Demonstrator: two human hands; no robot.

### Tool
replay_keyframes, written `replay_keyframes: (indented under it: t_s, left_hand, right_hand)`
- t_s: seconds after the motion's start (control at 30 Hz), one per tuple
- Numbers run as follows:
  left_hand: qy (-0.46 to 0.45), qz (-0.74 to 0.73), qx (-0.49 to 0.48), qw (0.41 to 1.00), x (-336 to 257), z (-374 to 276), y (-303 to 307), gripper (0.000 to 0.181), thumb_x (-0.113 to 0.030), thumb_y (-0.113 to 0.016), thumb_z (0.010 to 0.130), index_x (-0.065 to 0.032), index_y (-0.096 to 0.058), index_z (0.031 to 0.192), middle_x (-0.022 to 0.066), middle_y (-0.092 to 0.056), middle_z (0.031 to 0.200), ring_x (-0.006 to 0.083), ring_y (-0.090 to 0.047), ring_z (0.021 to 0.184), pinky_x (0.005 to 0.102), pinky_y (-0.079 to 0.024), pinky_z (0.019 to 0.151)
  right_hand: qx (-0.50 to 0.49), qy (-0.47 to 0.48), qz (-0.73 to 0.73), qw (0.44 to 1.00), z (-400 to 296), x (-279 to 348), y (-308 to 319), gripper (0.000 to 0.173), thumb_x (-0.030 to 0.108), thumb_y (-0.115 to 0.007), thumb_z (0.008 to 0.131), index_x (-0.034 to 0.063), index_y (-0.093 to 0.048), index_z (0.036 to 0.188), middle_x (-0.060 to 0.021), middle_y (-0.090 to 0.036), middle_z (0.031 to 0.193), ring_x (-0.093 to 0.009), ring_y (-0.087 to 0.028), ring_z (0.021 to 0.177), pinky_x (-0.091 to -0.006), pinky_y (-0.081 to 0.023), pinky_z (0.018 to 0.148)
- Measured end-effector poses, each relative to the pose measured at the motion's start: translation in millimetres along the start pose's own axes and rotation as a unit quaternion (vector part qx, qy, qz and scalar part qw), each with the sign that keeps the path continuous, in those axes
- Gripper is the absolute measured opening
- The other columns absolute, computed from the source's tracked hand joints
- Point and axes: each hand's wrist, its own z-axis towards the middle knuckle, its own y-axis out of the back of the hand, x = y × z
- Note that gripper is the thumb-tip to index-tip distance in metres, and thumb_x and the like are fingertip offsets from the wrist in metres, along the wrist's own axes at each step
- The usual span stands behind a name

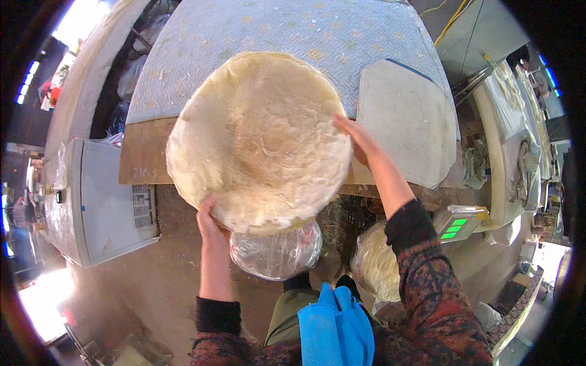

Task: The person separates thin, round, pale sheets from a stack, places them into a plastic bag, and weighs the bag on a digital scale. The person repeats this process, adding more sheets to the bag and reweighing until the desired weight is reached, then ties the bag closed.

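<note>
A large, shallow bowl-shaped piece of cream fluffy fibre, like raw felt or wadding, is held up over the near edge of a table. Its hollow faces me, and the rim looks uneven and soft. My left hand grips the lower left rim, thumb on the inside and fingers hidden behind. On the right side of the rim lies my right hand, most of its fingers out of sight behind the piece. Below the piece, a clear plastic-wrapped bundle shows partly.
Pale blue quilted cloth covers the table, whose bare brown board shows in front. A grey flat panel lies at right. Nearby are a white cabinet, a scale with green display, a fibre-filled plastic bag and blue fabric.
</note>
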Motion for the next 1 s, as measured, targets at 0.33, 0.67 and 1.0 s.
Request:
replay_keyframes:
  t_s: [0.33, 0.67, 1.0]
  left_hand:
    - [0.032, -0.086, -0.089, 0.992, 52.1, -68.8, -38.4, 0.071, -0.02, -0.068, 0.076, -0.0067, -0.036, 0.138, 0.0096, -0.051, 0.127, 0.0267, -0.051, 0.116, 0.0428, -0.045, 0.098]
    - [0.069, -0.299, 0.153, 0.939, 55.0, -33.0, 46.7, 0.095, -0.071, -0.048, 0.081, -0.0051, -0.027, 0.146, 0.0151, -0.032, 0.149, 0.0357, -0.031, 0.135, 0.0515, -0.029, 0.109]
    - [0.064, -0.079, 0.15, 0.983, -9.8, 30.0, 12.8, 0.107, -0.082, -0.025, 0.081, 0.0039, -0.026, 0.144, 0.02, -0.033, 0.148, 0.0369, -0.035, 0.134, 0.0507, -0.03, 0.109]
  right_hand:
    - [-0.071, -0.118, 0.484, 0.864, -130.7, -135.8, -54.5, 0.074, 0.066, -0.035, 0.09, 0.0124, -0.037, 0.142, -0.0085, -0.037, 0.146, -0.03, -0.04, 0.129, -0.0463, -0.034, 0.104]
    - [-0.065, -0.063, 0.523, 0.847, -140.4, -103.0, -59.1, 0.071, 0.062, -0.041, 0.089, 0.0139, -0.037, 0.141, -0.0076, -0.043, 0.14, -0.032, -0.044, 0.126, -0.0481, -0.04, 0.102]
    - [-0.057, 0.005, 0.488, 0.871, -132.5, -87.8, -35.9, 0.071, 0.063, -0.031, 0.093, 0.0142, -0.032, 0.144, -0.0092, -0.039, 0.144, -0.032, -0.043, 0.127, -0.0489, -0.04, 0.101]
